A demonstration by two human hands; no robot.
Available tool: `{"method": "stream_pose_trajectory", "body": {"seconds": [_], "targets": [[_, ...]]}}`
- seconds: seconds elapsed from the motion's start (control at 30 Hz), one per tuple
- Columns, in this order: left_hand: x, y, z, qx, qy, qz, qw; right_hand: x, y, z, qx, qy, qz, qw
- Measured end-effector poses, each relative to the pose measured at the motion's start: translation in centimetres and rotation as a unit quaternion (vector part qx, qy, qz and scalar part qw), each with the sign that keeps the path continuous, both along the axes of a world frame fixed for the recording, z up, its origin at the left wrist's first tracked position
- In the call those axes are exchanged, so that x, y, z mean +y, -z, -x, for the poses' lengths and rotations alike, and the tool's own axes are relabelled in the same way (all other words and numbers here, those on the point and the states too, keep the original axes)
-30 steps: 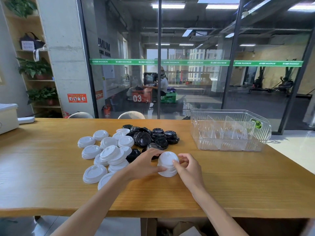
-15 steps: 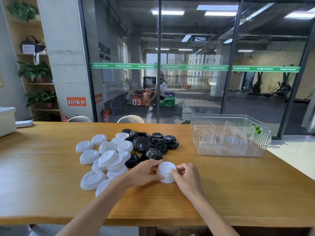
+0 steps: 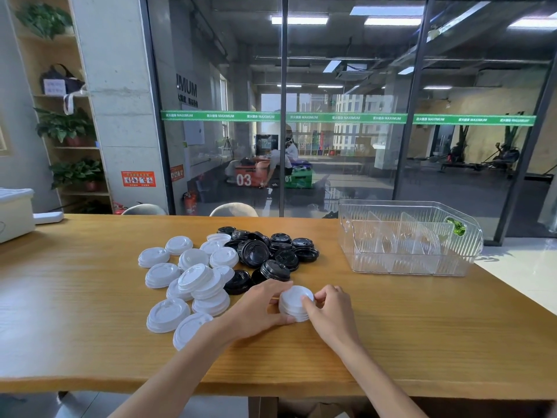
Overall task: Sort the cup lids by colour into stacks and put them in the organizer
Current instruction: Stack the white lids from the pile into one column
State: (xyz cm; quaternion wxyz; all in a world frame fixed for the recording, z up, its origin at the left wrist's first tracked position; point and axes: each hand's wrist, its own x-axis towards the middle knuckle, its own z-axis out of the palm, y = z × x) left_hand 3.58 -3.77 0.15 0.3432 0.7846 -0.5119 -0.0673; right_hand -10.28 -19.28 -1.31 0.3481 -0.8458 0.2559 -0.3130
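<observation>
Here our left hand (image 3: 259, 306) and right hand (image 3: 331, 309) clamp a short stack of white lids (image 3: 296, 303) on the table (image 3: 422, 327); we should square its edges, then carry it right to the organizer (image 3: 407, 236).

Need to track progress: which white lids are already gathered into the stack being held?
The white stack between left hand and right hand; the rest lie loose, untouched.

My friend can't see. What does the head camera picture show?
Two bare hands, left hand and right hand, grip a short stack of white plastic cup lids on a wooden table, with loose white lids, black lids and a clear plastic organizer behind.
</observation>
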Motion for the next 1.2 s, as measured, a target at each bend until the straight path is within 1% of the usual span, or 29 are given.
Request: {"method": "stream_pose_trajectory", "body": {"seconds": [0.1, 0.2, 0.27, 0.37, 0.5, 0.6, 0.8, 0.93, 1.1, 1.2], "targets": [[0.27, 0.05, 0.19, -0.020, 0.002, -0.016, 1.000, 0.12, -0.08, -0.01, 0.013, -0.001, 0.004, 1.000], [0.53, 0.28, 0.22, -0.070, -0.003, -0.041, 0.997, 0.18, -0.09, -0.10, 0.023, 0.001, 0.014, 1.000], [0.64, 0.37, 0.23, -0.087, -0.004, -0.050, 0.995, 0.29, -0.15, -0.17, 0.026, 0.003, 0.015, 1.000], [0.67, 0.24, 0.24, -0.071, -0.011, -0.049, 0.996, 0.27, -0.20, -0.25, 0.034, 0.007, 0.020, 0.999], [0.28, -0.03, 0.18, -0.025, -0.034, -0.009, 0.999, 0.30, -0.13, -0.25, 0.028, 0.003, 0.017, 0.999], [0.10, 0.11, 0.15, -0.028, -0.042, 0.009, 0.999, 0.24, 0.00, -0.36, 0.024, 0.000, 0.023, 0.999], [0.01, -0.14, -0.04, -0.041, -0.038, -0.003, 0.998, 0.06, -0.11, -0.36, 0.038, -0.010, 0.032, 0.999], [0.14, -0.22, -0.25, -0.034, -0.036, -0.006, 0.999, 0.21, 0.07, -0.32, 0.031, -0.008, 0.046, 0.998], [0.28, -0.28, -0.34, 0.005, -0.035, 0.013, 0.999, 0.10, 0.07, -0.16, 0.022, -0.022, 0.039, 0.999], [0.24, -0.43, -0.28, 0.010, -0.035, 0.012, 0.999, -0.03, 0.08, -0.08, 0.013, -0.029, 0.032, 0.999]]}}
